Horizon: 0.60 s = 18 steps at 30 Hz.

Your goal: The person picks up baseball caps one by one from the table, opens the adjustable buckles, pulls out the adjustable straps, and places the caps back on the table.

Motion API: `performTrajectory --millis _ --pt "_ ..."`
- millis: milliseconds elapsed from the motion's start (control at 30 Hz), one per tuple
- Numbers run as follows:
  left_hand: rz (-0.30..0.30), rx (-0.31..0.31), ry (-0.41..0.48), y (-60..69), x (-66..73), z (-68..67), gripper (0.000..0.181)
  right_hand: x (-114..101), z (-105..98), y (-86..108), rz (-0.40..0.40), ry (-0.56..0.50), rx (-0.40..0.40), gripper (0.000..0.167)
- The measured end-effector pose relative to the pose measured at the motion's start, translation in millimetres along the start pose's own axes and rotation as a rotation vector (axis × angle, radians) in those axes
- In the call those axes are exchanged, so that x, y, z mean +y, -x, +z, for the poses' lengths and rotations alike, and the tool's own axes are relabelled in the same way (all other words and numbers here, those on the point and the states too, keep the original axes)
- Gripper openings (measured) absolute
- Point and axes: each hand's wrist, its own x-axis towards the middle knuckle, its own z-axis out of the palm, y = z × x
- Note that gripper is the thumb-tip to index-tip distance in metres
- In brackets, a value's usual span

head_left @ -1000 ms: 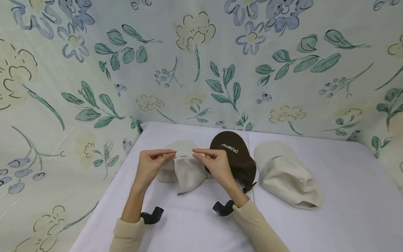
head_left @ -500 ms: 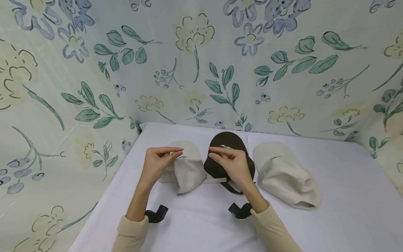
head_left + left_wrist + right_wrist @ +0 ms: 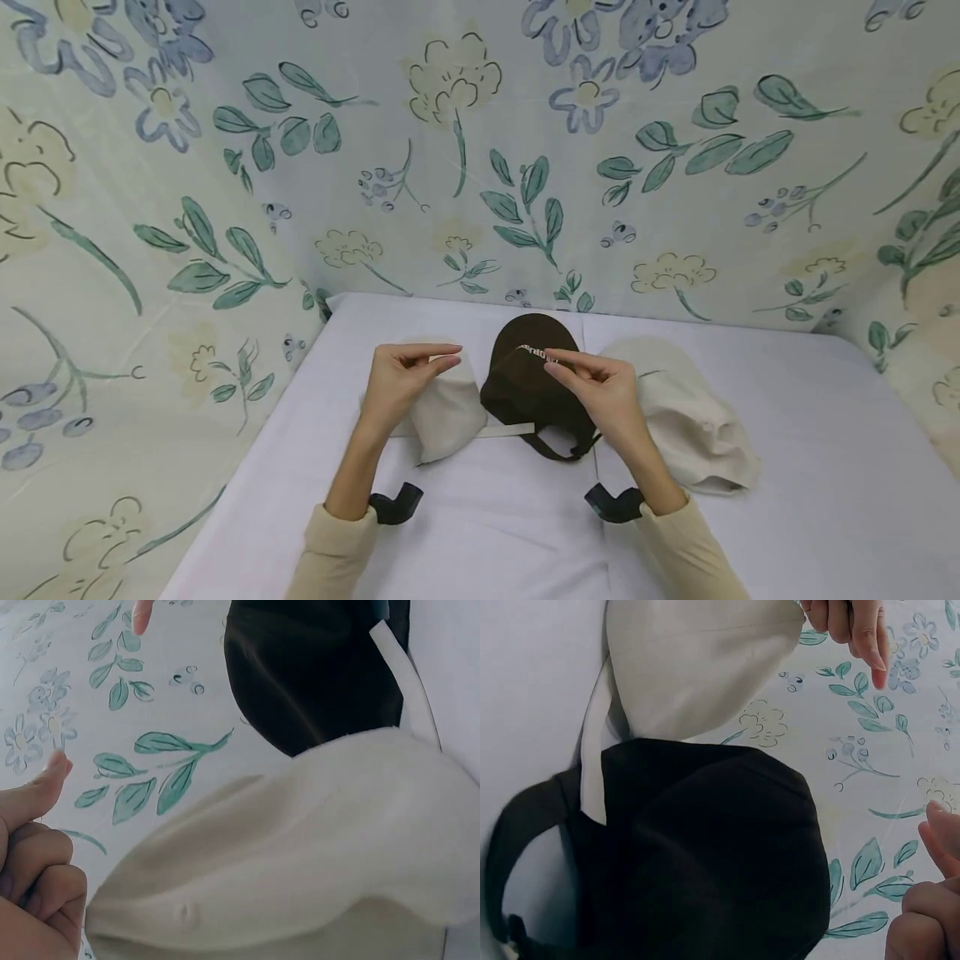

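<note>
In the head view, my left hand [image 3: 397,380] is raised in front of a light beige cap [image 3: 450,410], and my right hand [image 3: 609,395] is level with it, between a dark brown cap [image 3: 531,379] and a second beige cap [image 3: 697,425]. Each hand points its thumb and index finger inward, a small gap between the tips, with nothing visible in it. The left wrist view shows the other fingers of my left hand [image 3: 41,862] curled; so does the right wrist view for my right hand [image 3: 930,900]. Neither hand touches a cap.
The caps lie side by side on a white-covered table [image 3: 495,517]. A pale strap [image 3: 506,431] extends from the left beige cap to the brown one. Black wrist mounts [image 3: 399,503] sit at both wrists. Floral cloth [image 3: 420,192] hangs behind and at the sides.
Both hands have shifted to the right and somewhat farther apart. The brown cap's front and lower strap are less covered by my right hand. The caps have stayed in place.
</note>
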Motion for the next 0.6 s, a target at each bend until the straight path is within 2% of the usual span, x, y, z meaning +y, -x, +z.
performTrajectory --millis 267,433,600 --pt "0.020 -0.052 0.028 -2.3 3.8 27.8 0.017 4.7 -19.9 6.5 0.023 0.067 0.029 0.026" --pt "-0.009 -0.109 0.034 -1.4 3.3 47.4 0.018 12.4 -30.1 11.5 0.010 0.096 0.011 0.025" --pt "-0.032 -0.144 -0.010 0.0 -5.4 65.9 0.017 19.0 -36.4 15.7 0.018 0.120 -0.024 0.026"
